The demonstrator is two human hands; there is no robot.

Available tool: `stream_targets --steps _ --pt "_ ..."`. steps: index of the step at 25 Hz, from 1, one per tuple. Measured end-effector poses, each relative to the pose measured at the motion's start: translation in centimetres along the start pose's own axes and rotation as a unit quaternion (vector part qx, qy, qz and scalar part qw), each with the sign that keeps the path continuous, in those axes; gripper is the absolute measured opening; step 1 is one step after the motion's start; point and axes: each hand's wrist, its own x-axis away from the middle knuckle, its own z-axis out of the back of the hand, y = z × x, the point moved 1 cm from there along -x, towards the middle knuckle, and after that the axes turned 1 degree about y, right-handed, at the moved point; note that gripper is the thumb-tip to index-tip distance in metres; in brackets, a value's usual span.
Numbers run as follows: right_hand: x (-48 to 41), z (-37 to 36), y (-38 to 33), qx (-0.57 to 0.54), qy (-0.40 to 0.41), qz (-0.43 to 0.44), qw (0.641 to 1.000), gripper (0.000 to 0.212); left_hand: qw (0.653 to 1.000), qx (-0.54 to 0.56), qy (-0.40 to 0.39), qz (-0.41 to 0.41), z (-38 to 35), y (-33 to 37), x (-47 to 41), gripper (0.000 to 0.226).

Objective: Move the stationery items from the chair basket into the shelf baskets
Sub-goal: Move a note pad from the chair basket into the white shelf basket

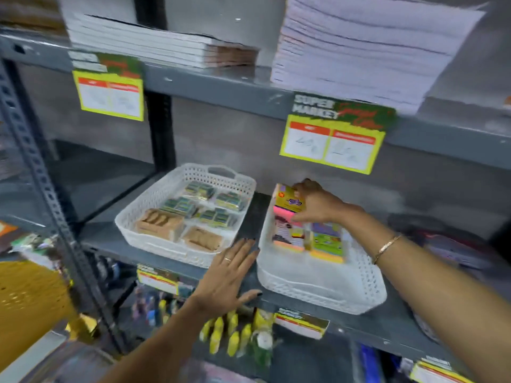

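Observation:
Two white perforated baskets stand on the grey middle shelf. The left basket point(154, 200) holds several small green and brown packs. The right basket point(326, 288) holds colourful sticky-note packs point(323, 241) at its back. My right hand point(315, 203) is shut on a yellow and pink pack point(286, 201), held upright over the back of the right basket. My left hand point(229, 275) lies flat and open on the shelf between the two baskets, beside the right basket's left wall. The chair basket is out of view.
The upper shelf carries a stack of notebooks point(154, 42) and a tall paper pile point(365, 48). Yellow price tags point(331, 142) hang from the shelf edges. Yellow bottles point(226, 335) sit on the lower shelf. A yellow perforated object point(27, 302) is at the left.

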Motion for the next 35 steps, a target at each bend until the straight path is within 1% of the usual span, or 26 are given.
stream_targets --steps 2,4,7,11,18,26,28,29,32,34,35 --pt "1.4 -1.8 2.3 0.001 -0.039 -0.026 0.999 0.085 0.998 0.037 -0.043 0.034 -1.7 0.6 0.3 0.080" --pt "2.9 -3.9 3.1 -0.012 -0.069 -0.042 0.997 0.085 0.993 0.051 -0.079 0.065 -2.8 0.2 0.5 0.087" --pt "4.5 -7.2 2.9 -0.026 -0.120 -0.048 0.991 0.091 0.990 0.019 -0.136 0.046 -3.5 -0.3 0.5 0.089" --pt "5.2 -9.6 1.9 -0.023 -0.159 -0.039 0.986 0.090 0.989 0.031 -0.134 0.044 -3.5 -0.2 0.5 0.088" --pt "5.0 -11.3 1.1 -0.019 -0.174 -0.033 0.984 0.077 0.992 0.011 -0.123 0.035 -3.7 -0.2 0.5 0.089" --pt "5.0 -11.6 1.2 -0.010 -0.188 -0.018 0.982 0.080 0.993 -0.004 -0.116 0.027 -3.6 -0.2 0.5 0.093" --pt "4.9 -10.5 1.0 -0.021 -0.165 -0.015 0.986 0.078 0.992 -0.013 -0.122 0.027 -3.6 -0.2 0.5 0.094" --pt "4.8 -9.7 0.6 -0.032 -0.140 -0.010 0.990 0.074 0.992 -0.019 -0.125 0.027 -3.6 -0.2 0.5 0.094" --pt "4.2 -6.9 -1.5 -0.066 -0.033 0.025 0.997 0.056 0.988 -0.030 -0.145 0.034 -3.4 0.0 0.3 0.088" --pt "3.4 -5.0 -4.0 -0.095 0.039 0.058 0.993 0.046 0.986 -0.019 -0.158 0.043 -2.9 0.2 0.5 0.083" --pt "2.9 -4.2 -5.7 -0.115 0.074 0.080 0.987 0.041 0.988 -0.018 -0.149 0.041 -2.7 0.3 0.8 0.079"
